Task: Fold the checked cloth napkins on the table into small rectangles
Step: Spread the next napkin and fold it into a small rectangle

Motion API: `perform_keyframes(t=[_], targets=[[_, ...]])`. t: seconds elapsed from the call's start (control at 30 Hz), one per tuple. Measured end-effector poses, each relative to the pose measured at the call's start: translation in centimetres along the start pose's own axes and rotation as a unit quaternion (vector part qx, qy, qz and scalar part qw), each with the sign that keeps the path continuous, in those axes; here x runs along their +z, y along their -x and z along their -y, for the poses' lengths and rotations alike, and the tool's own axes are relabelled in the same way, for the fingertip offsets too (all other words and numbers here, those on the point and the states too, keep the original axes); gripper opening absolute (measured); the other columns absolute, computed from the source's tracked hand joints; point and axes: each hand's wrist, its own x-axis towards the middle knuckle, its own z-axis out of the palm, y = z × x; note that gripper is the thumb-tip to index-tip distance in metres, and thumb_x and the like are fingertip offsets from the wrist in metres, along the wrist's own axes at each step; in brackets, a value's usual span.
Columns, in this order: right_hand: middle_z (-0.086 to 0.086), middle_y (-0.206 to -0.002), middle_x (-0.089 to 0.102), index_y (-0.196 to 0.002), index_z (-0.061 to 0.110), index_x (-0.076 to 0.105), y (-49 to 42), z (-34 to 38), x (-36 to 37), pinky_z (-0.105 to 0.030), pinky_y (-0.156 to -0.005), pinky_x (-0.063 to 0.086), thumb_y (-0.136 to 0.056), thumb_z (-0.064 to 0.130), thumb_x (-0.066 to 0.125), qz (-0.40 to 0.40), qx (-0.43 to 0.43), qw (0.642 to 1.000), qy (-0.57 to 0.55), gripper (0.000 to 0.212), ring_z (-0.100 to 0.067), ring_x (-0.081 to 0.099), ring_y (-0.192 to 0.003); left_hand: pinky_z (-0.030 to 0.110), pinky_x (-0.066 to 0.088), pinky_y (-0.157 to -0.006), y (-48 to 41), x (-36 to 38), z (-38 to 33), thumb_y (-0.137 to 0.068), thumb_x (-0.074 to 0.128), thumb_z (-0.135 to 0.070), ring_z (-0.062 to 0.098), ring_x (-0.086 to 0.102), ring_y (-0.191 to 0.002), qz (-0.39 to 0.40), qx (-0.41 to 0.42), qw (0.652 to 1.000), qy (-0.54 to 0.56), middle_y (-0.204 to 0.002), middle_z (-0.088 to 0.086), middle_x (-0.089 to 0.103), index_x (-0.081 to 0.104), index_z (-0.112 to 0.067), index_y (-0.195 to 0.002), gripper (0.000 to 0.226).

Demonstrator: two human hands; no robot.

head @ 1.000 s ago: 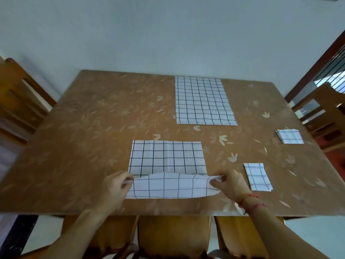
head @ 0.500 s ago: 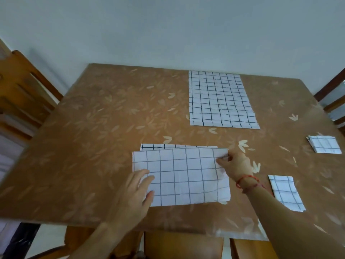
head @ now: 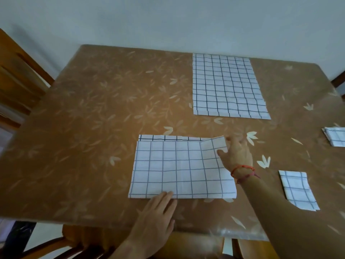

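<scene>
white cloth with a dark grid is what your fingers meet. your right hand pinches the far right corner of the half-folded white checked napkin. the thumb lies on top of the upper layer and the other fingers are curled at the edge just behind it. this corner is a little raised and reaches farther than the rest of the upper layer. your left hand is flat, with the fingers straight and together. only its fingertips touch the near folded edge of the same napkin, and they grasp nothing.

the napkin lies in the near middle of the brown table with a leaf-patterned cover. its upper layer does not fully reach the far edge, so a narrow strip of the lower layer with darker lines shows there. on your right wrist is a thin red thread bracelet.

to the right of your right forearm, near the front edge of the table, lies a small folded checked rectangle, apart from the napkin. a second small folded checked rectangle is farther away at the right border of the view, partly cut off. a large flat checked napkin lies open on the far side, well apart from your hands. a brown wooden chair stands at the left side of the table.
</scene>
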Motion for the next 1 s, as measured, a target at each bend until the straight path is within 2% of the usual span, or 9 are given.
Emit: perform_keyframes(t=[0.07, 0.17, 0.27, 0.37, 0.6, 0.77, 0.9, 0.97, 1.0], targets=[[-0.016, -0.123, 0.048, -0.131, 0.015, 0.049, 2.0, -0.2, 0.9, -0.046, -0.088, 0.047, -0.082, 0.033, 0.069, -0.016, -0.057, 0.997, 0.047, 0.056, -0.035, 0.051, -0.108, 0.037, 0.042, -0.104, -0.1, 0.4, 0.0, -0.09, 0.039, -0.043, 0.019, 0.048, -0.132, 0.004, -0.002, 1.0, -0.009, -0.143, 0.0, 0.052, 0.058, -0.019, -0.133, 0.053], [-0.017, -0.129, 0.051, -0.129, 0.013, 0.053, 6.3, -0.4, 3.1, -0.049, -0.086, 0.051, -0.08, 0.035, 0.068, -0.018, -0.169, 0.983, 0.073, 0.056, -0.036, 0.051, -0.115, 0.042, 0.033, -0.114, -0.4, 1.1, 0.3, -0.091, 0.039, -0.042, 0.021, 0.039, -0.139, 0.01, -0.005, 1.0, -0.025, -0.149, 0.004, 0.045, 0.05, -0.015, -0.14, 0.057], [-0.016, -0.135, 0.051, -0.131, 0.016, 0.052, 10.7, -0.8, 5.3, -0.049, -0.093, 0.05, -0.082, 0.042, 0.054, 0.029, -0.234, 0.966, 0.106, 0.055, -0.035, 0.05, -0.123, 0.042, 0.023, -0.109, -0.7, 1.5, 0.6, -0.092, 0.038, -0.042, 0.022, 0.035, -0.141, 0.016, 0.005, 0.999, -0.036, -0.15, 0.007, 0.043, 0.048, -0.012, -0.142, 0.059], [-0.02, -0.136, 0.052, -0.133, 0.016, 0.053, 12.9, -1.1, 6.6, -0.049, -0.093, 0.05, -0.082, 0.047, 0.046, 0.053, -0.247, 0.959, 0.13, 0.06, -0.036, 0.052, -0.124, 0.041, 0.022, -0.109, -0.9, 1.5, 1.1, -0.093, 0.038, -0.042, 0.021, 0.031, -0.142, 0.022, 0.006, 0.999, -0.042, -0.15, 0.007, 0.043, 0.05, -0.01, -0.14, 0.058], [-0.022, -0.136, 0.052, -0.133, 0.017, 0.052, 13.8, -1.1, 6.8, -0.051, -0.089, 0.05, -0.079, 0.048, 0.047, 0.088, -0.213, 0.958, 0.168, 0.063, -0.038, 0.052, -0.124, 0.042, 0.018, -0.113, -0.9, 1.7, 1.5, -0.098, 0.034, -0.041, 0.023, 0.02, -0.147, 0.015, 0.006, 0.999, -0.04, -0.156, 0.011, 0.03, 0.041, -0.007, -0.145, 0.059], [-0.022, -0.14, 0.048, -0.135, 0.013, 0.05, 14.2, -0.7, 6.6, -0.049, -0.093, 0.049, -0.078, 0.044, 0.052, 0.089, -0.23, 0.957, 0.155, 0.065, -0.038, 0.049, -0.127, 0.041, 0.02, -0.113, -0.2, 1.6, 0.5, -0.098, 0.032, -0.039, 0.022, 0.023, -0.146, 0.011, 0.008, 1.0, -0.025, -0.156, 0.011, 0.031, 0.039, -0.006, -0.146, 0.058], [-0.024, -0.15, 0.035, -0.143, 0.006, 0.04, 15.6, 0.0, 7.0, -0.051, -0.107, 0.039, -0.087, 0.045, 0.028, 0.118, -0.319, 0.928, 0.151, 0.07, -0.039, 0.033, -0.14, 0.039, 0.02, -0.112, -0.1, 2.0, 0.2, -0.098, 0.031, -0.037, 0.022, 0.029, -0.144, 0.011, 0.002, 1.0, -0.021, -0.153, 0.011, 0.037, 0.04, -0.005, -0.145, 0.058], [-0.023, -0.155, 0.026, -0.146, 0.006, 0.035, 16.2, 0.2, 7.3, -0.053, -0.112, 0.031, -0.088, 0.051, 0.017, 0.142, -0.333, 0.919, 0.154, 0.076, -0.038, 0.024, -0.144, 0.039, 0.019, -0.113, -0.1, 2.0, 0.1, -0.098, 0.03, -0.036, 0.022, 0.03, -0.143, 0.01, -0.002, 1.0, -0.02, -0.152, 0.011, 0.038, 0.04, -0.004, -0.145, 0.057], [-0.023, -0.154, 0.027, -0.146, 0.005, 0.036, 16.3, 0.2, 7.5, -0.053, -0.112, 0.031, -0.089, 0.053, 0.016, 0.145, -0.33, 0.919, 0.159, 0.077, -0.038, 0.024, -0.144, 0.039, 0.019, -0.113, 0.0, 2.0, 0.1, -0.098, 0.03, -0.036, 0.022, 0.03, -0.143, 0.008, -0.003, 1.0, -0.021, -0.152, 0.011, 0.038, 0.041, -0.004, -0.145, 0.057]])
